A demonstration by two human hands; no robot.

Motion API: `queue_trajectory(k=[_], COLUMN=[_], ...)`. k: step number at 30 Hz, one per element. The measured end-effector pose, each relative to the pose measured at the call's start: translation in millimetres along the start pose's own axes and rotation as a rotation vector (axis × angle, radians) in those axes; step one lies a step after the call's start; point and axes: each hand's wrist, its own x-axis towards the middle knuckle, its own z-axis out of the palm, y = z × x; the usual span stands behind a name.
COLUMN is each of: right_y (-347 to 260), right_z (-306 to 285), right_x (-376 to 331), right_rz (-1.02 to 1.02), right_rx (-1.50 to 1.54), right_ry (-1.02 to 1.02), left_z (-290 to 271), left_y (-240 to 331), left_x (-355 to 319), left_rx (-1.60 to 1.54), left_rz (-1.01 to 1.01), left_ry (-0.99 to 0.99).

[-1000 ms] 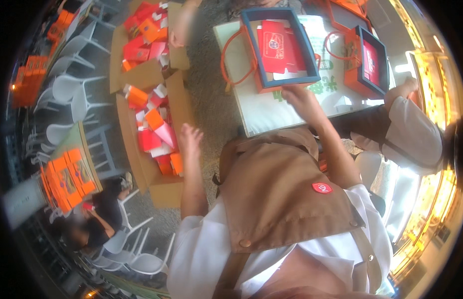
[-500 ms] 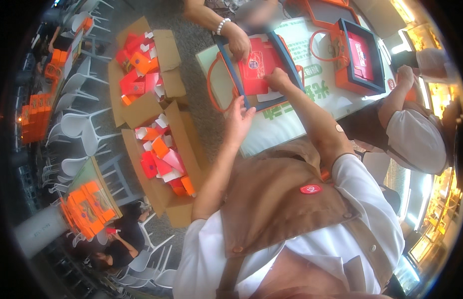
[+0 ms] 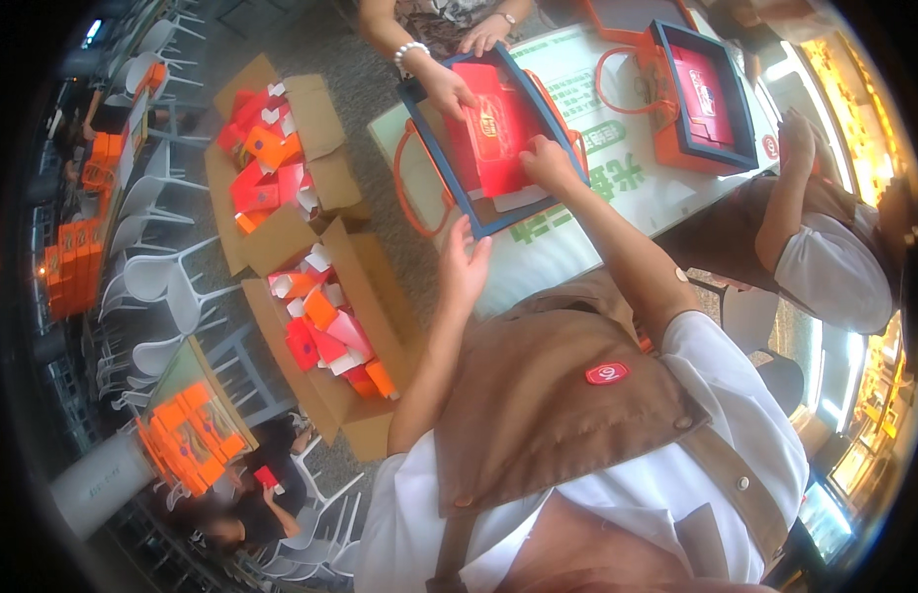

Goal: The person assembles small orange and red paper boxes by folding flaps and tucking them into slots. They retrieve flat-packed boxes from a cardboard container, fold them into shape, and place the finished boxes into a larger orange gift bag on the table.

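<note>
A gift box with a dark blue rim (image 3: 518,216) and orange cord handles (image 3: 400,188) lies open on the table in front of me. A flat red packet (image 3: 498,138) sits tilted inside it. My right hand (image 3: 551,165) reaches over the box's right side, its fingers closed at the packet's right edge. My left hand (image 3: 465,265) is beside the near left corner, fingers stretched out and holding nothing. Across the table, another person's hand with a beaded bracelet (image 3: 445,89) touches the packet's left side. That person's other hand (image 3: 486,34) rests at the far rim.
A second orange and blue box (image 3: 711,99) with red contents stands at the table's (image 3: 617,203) right. Two cardboard cartons (image 3: 390,346) of red and orange packets stand on the left. A co-worker (image 3: 825,237) is at the right. White chairs (image 3: 172,282) line the far left.
The red packet has tilted within the box, and the other person's second hand has come to the far rim. My left hand has dropped slightly away from the box corner.
</note>
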Motion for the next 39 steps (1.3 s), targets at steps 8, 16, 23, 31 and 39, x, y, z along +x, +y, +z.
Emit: queue_trajectory(k=[8,16,23,31,39], right_y=[7,-2,2,1,-41], right_z=[3,16,21,-3,-67], right_x=[-4,17,28,5,-63], right_rz=[-0.076,0.07,0.029,-0.315,-0.321], right_rx=[-0.154,-0.172,-0.022,0.445,0.503], right_ry=[0.045,-0.027,0.035,0.009,0.01], left_z=[-1,-2,6,9,7], left_y=[3,32,29,15,5], left_x=[-3,19,34,32,53], left_rx=[-0.046,0.098,0.166,0.166,-0.142], left_rz=[0.057,0.166,0.127,0.24,0.124], left_ry=[0.012,0.068,0.0,0.003,0.083])
